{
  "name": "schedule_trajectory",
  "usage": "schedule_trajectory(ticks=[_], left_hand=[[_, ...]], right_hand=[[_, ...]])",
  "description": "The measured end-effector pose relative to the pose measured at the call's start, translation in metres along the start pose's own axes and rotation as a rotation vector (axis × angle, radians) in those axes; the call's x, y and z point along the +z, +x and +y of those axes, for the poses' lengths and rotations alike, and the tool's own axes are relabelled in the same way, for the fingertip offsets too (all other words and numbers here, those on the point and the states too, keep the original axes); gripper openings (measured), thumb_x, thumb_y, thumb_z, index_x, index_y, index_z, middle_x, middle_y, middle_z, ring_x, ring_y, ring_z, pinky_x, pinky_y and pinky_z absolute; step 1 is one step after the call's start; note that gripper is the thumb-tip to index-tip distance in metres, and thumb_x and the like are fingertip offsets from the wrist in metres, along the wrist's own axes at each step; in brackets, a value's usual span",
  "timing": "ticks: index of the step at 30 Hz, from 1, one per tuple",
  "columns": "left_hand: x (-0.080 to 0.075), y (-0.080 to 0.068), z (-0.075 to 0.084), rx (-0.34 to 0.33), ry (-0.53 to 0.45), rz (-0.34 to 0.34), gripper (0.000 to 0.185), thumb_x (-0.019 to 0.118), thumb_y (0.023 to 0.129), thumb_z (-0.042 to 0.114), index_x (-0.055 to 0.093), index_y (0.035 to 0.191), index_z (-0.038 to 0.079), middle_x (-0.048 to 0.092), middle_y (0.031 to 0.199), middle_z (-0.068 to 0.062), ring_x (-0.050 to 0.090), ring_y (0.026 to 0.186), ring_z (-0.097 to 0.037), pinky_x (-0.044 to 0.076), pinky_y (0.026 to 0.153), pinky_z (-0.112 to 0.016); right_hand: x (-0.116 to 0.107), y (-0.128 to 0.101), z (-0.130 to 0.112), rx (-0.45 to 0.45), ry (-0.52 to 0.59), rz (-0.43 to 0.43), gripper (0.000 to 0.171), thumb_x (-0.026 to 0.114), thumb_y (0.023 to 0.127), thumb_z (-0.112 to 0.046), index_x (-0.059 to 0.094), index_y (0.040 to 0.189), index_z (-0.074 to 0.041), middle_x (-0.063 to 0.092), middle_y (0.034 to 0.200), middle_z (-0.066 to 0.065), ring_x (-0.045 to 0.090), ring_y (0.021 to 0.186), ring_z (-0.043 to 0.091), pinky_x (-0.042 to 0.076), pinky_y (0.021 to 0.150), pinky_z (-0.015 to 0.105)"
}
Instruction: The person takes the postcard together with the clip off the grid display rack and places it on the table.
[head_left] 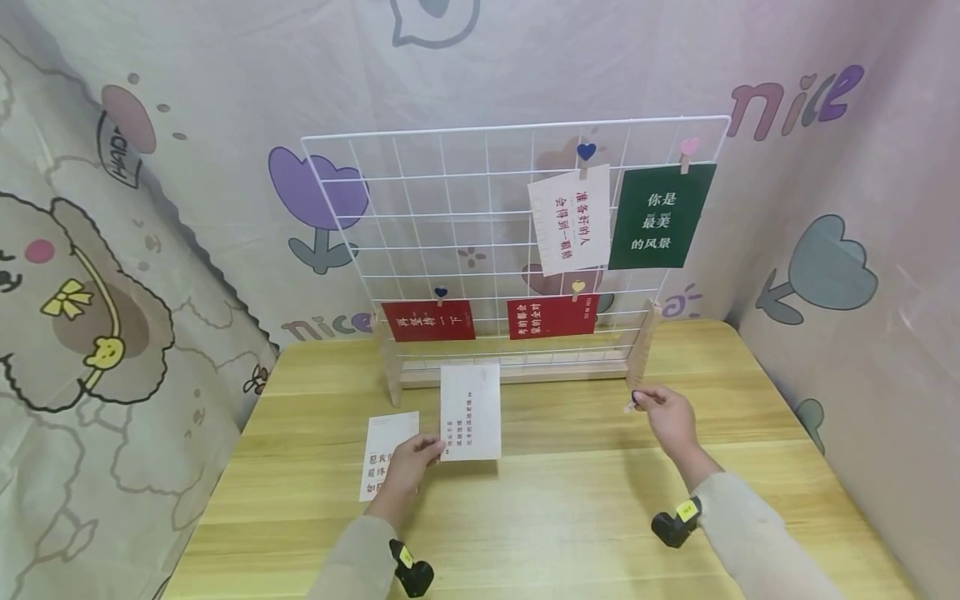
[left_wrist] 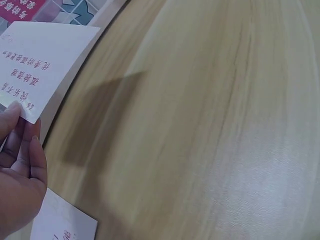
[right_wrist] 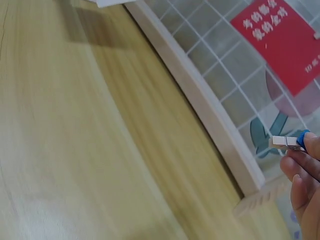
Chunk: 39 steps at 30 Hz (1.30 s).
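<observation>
Between thumb and fingers, my left hand point(head_left: 411, 463) pinches a white card point(head_left: 471, 408) with red writing by its lower left corner. The card is raised over the table, casting a shadow in the left wrist view. A second white card point(head_left: 378, 446) lies on the table, partly hidden under that hand. My right hand point(head_left: 670, 417) pinches a small wooden clothespin point(right_wrist: 286, 142) with a blue top, near the right foot of the rack. Ahead of both hands stands a white wire grid rack point(head_left: 442, 229) in a wooden base point(head_left: 517, 372).
Two red cards point(head_left: 429, 322) hang low on the grid. Higher up at the right hang a white card point(head_left: 573, 221) and a green card point(head_left: 662, 218). Heart-topped clothespins point(head_left: 587, 153) hold them. The wooden table point(head_left: 555, 525) meets patterned curtains point(head_left: 825, 167) behind and at the sides.
</observation>
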<state>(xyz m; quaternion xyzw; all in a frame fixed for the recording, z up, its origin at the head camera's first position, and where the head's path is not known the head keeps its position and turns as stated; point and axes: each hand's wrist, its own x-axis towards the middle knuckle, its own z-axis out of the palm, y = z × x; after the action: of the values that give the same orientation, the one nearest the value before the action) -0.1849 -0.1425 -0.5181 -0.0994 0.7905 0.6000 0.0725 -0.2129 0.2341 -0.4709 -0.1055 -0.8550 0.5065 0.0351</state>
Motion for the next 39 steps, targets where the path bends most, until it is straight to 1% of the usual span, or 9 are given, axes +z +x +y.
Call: schedule_trajectory(ticks=[5,9,16,21,25,30,33,35,39], left_hand=[[0.0,-0.001,-0.007,0.002,-0.027,0.008,0.029,0.057,0.082,0.017,0.056,0.102,-0.004,0.058,0.092,-0.007,0.055,0.085,-0.018,0.045,0.079,-0.032],[0.0,-0.001,-0.012,-0.012,-0.011,0.01,0.03,0.058,0.081,0.019,0.057,0.102,-0.003,0.058,0.093,-0.007,0.055,0.085,-0.019,0.045,0.079,-0.032],[0.0,-0.003,-0.018,-0.025,-0.038,0.024,0.026,0.059,0.081,0.014,0.057,0.098,-0.005,0.058,0.092,-0.009,0.055,0.083,-0.017,0.046,0.077,-0.031],[0.0,-0.005,-0.021,-0.046,-0.055,0.04,0.024,0.059,0.08,0.011,0.057,0.098,-0.006,0.057,0.09,-0.009,0.054,0.08,-0.016,0.046,0.075,-0.029],[-0.001,-0.006,-0.025,-0.067,-0.04,0.042,0.025,0.059,0.08,0.013,0.058,0.099,-0.005,0.057,0.085,-0.006,0.053,0.076,-0.015,0.046,0.072,-0.029],[-0.003,-0.007,-0.028,-0.075,-0.044,0.036,0.028,0.058,0.081,0.013,0.056,0.1,-0.006,0.056,0.079,-0.006,0.051,0.073,-0.016,0.046,0.069,-0.03],[-0.004,-0.007,-0.029,-0.085,-0.057,0.033,0.028,0.058,0.081,0.012,0.056,0.101,-0.007,0.055,0.078,-0.006,0.05,0.072,-0.016,0.046,0.068,-0.03],[-0.004,-0.007,-0.03,-0.089,-0.054,0.03,0.027,0.057,0.082,0.012,0.055,0.101,-0.007,0.055,0.078,-0.006,0.05,0.072,-0.016,0.046,0.068,-0.03],[-0.004,-0.007,-0.031,-0.107,-0.039,0.029,0.026,0.057,0.081,0.01,0.056,0.1,-0.008,0.056,0.08,-0.007,0.051,0.072,-0.016,0.046,0.069,-0.03]], right_hand=[[-0.004,-0.002,0.008,0.018,-0.013,0.029,0.029,0.051,0.087,-0.016,0.054,0.106,0.005,0.061,0.093,0.018,0.055,0.086,0.029,0.045,0.067,0.032],[-0.009,-0.005,0.012,0.024,-0.025,0.044,0.029,0.051,0.087,-0.017,0.054,0.105,0.006,0.062,0.091,0.017,0.056,0.083,0.027,0.042,0.057,0.021],[-0.019,-0.002,0.03,0.063,-0.024,0.041,0.035,0.051,0.087,-0.025,0.054,0.105,0.005,0.062,0.09,0.016,0.057,0.085,0.028,0.04,0.075,0.044],[-0.024,0.0,0.042,0.081,-0.045,0.03,0.038,0.05,0.088,-0.025,0.052,0.107,0.007,0.06,0.095,0.019,0.055,0.088,0.031,0.04,0.078,0.045],[-0.026,0.013,0.076,0.097,-0.063,0.034,0.038,0.052,0.086,-0.027,0.054,0.105,0.006,0.061,0.091,0.015,0.057,0.082,0.026,0.044,0.067,0.045],[-0.026,0.033,0.127,0.1,-0.131,0.059,0.038,0.05,0.085,-0.033,0.057,0.104,0.0,0.063,0.09,0.008,0.058,0.074,0.01,0.045,0.054,0.026],[-0.029,0.03,0.124,0.122,-0.105,0.041,0.037,0.052,0.086,-0.029,0.056,0.105,0.003,0.062,0.092,0.011,0.059,0.074,0.01,0.047,0.054,0.027],[-0.033,0.023,0.108,0.126,-0.095,0.026,0.035,0.053,0.086,-0.023,0.055,0.104,0.007,0.061,0.093,0.016,0.06,0.077,0.018,0.048,0.058,0.032],[-0.038,0.01,0.086,0.11,-0.187,0.007,0.035,0.052,0.086,-0.022,0.055,0.102,0.008,0.058,0.097,0.022,0.054,0.089,0.034,0.043,0.072,0.043]])
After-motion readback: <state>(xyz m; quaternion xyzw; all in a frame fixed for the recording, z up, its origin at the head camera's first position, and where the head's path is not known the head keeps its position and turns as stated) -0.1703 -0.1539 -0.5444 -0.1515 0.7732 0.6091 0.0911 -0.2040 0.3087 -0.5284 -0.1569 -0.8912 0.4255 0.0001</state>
